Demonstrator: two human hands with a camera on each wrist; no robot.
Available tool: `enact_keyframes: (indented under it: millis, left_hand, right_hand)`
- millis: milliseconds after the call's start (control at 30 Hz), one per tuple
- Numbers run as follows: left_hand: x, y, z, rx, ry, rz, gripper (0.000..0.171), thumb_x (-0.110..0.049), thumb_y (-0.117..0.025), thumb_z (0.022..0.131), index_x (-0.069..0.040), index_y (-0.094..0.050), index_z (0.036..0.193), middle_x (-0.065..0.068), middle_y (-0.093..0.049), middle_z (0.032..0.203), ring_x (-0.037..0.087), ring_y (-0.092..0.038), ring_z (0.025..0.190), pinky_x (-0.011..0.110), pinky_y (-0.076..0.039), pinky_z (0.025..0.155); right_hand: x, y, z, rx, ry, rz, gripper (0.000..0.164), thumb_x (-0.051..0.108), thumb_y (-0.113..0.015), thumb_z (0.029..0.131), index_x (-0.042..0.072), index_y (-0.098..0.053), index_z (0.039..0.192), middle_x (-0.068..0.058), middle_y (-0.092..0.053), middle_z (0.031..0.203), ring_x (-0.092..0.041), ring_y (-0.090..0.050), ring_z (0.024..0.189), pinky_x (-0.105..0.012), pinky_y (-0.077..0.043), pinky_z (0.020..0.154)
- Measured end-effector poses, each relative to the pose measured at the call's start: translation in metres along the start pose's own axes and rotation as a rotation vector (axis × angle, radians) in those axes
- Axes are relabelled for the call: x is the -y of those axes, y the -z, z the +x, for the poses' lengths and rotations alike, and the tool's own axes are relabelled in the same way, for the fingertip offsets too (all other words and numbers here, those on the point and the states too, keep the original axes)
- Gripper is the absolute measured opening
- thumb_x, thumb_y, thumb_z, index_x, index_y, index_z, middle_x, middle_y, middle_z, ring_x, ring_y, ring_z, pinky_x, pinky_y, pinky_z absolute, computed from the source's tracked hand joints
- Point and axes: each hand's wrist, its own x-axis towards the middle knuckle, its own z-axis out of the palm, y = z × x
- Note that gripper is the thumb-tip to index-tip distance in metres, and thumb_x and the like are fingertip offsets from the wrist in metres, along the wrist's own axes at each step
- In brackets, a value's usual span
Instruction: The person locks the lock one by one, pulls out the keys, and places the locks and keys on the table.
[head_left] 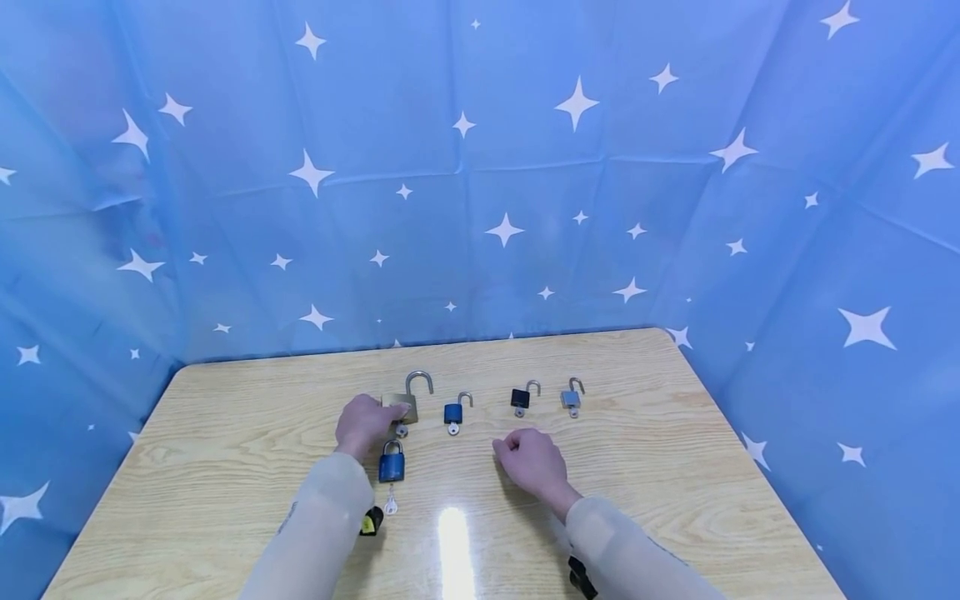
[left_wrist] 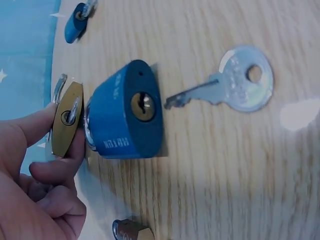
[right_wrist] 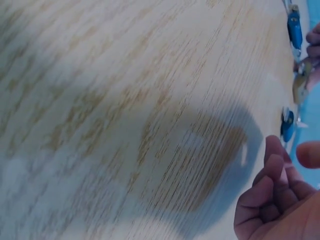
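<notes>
My left hand point(head_left: 365, 423) grips a large brass padlock point(left_wrist: 69, 119) between thumb and fingers, at the left end of a row. Its shackle stands unlatched and a key sits in its keyhole. Just nearer lies a larger blue padlock point(head_left: 392, 465) with its shackle closed; a loose silver key point(left_wrist: 245, 80) lies in front of its keyhole. My right hand point(head_left: 534, 460) is held over the table with loosely curled fingers and nothing in them. Right of the brass one is a small blue padlock point(head_left: 453, 413), shackle raised, key in it.
Farther right along the row are a black padlock point(head_left: 521, 398) and a silver-grey padlock point(head_left: 571, 399), both unlatched with keys in. Another brownish padlock point(left_wrist: 134, 230) shows at the left wrist view's bottom edge. A blue star-patterned curtain point(head_left: 465, 208) surrounds the wooden table point(head_left: 675, 467).
</notes>
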Motion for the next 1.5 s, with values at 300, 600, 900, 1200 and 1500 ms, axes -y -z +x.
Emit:
enact_keyframes:
  millis: [300,600,900,1200,1500]
  left_hand:
    - [0.005,0.009,-0.001,0.018,-0.036,-0.132,0.049,-0.039,-0.068,0.089,-0.015,-0.037,0.059,-0.004,-0.028,0.051,0.014,-0.029,0.047,0.029,-0.03,0.048]
    - [-0.008,0.019,-0.021,0.069,-0.025,-0.219,0.04,-0.046,-0.067,0.088,-0.009,-0.056,0.088,0.005,-0.055,0.086,0.022,-0.048,0.077,0.033,-0.039,0.065]
    - [-0.03,0.0,-0.057,0.099,-0.11,-0.22,0.038,-0.04,-0.072,0.085,-0.005,-0.062,0.097,0.006,-0.058,0.089,0.02,-0.052,0.078,0.03,-0.041,0.064]
    - [-0.022,-0.036,-0.085,0.182,-0.164,-0.367,0.039,-0.037,-0.075,0.083,-0.005,-0.062,0.101,0.008,-0.067,0.095,0.022,-0.057,0.09,0.033,-0.042,0.075]
    - [-0.018,-0.052,-0.104,0.224,-0.19,-0.365,0.047,-0.037,-0.076,0.081,-0.003,-0.059,0.108,0.008,-0.067,0.097,0.022,-0.059,0.087,0.034,-0.046,0.072]
  right_hand:
    - [-0.001,-0.003,0.001,0.008,0.021,0.002,0.031,0.028,-0.057,0.095,0.012,-0.067,0.071,0.004,-0.053,0.058,-0.013,-0.046,0.053,-0.027,-0.036,0.052]
    - [-0.001,0.005,0.005,0.009,0.012,0.033,0.031,0.028,-0.057,0.096,0.011,-0.067,0.072,0.003,-0.054,0.059,-0.014,-0.046,0.053,-0.028,-0.037,0.052]
    - [-0.002,0.012,0.011,0.012,0.062,0.075,0.028,0.027,-0.056,0.097,0.01,-0.072,0.082,-0.001,-0.065,0.068,-0.012,-0.049,0.055,-0.026,-0.038,0.054]
    - [-0.006,0.021,0.019,0.005,0.088,0.136,0.021,0.022,-0.057,0.097,0.007,-0.072,0.092,-0.005,-0.071,0.082,-0.011,-0.056,0.066,-0.026,-0.044,0.06]
    - [-0.009,0.028,0.025,-0.025,0.106,0.186,0.011,0.014,-0.062,0.095,0.008,-0.072,0.097,-0.003,-0.069,0.089,-0.012,-0.057,0.079,-0.027,-0.046,0.069]
